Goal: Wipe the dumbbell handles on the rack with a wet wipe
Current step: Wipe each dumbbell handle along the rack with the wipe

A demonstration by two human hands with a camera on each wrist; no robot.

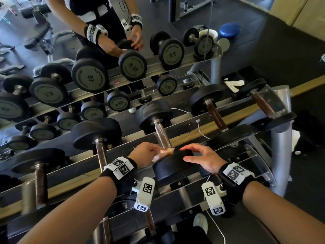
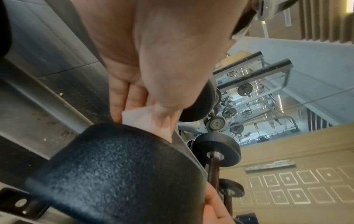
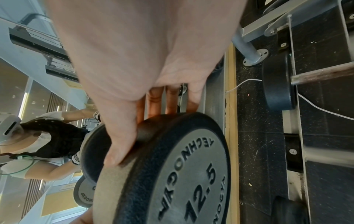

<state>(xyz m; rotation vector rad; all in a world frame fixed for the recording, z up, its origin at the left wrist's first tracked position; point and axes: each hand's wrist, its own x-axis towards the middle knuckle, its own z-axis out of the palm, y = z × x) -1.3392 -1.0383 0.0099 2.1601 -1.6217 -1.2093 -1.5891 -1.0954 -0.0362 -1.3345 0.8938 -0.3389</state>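
A black dumbbell marked 12.5 lies on the rack's upper rail [image 1: 186, 132], its brown handle [image 1: 162, 134] pointing away from me. My left hand [image 1: 155, 150] pinches a white wet wipe [image 1: 162, 153] against the near end of that handle, just behind the near head [image 1: 173, 167]. The left wrist view shows the wipe [image 2: 145, 119] bunched between thumb and fingers [image 2: 116, 104] above the head [image 2: 122, 174]. My right hand [image 1: 197, 155] grips the near head, thumb [image 3: 118, 144] on its rim [image 3: 172, 166] and fingers [image 3: 155, 100] curled over the far edge.
More dumbbells lie on the same rail to the left [image 1: 101, 150] and right [image 1: 216, 117], and others on a lower tier [image 1: 151, 224]. A mirror [image 1: 131, 64] behind the rack reflects them and me. A white cable [image 1: 200, 127] trails under the rail.
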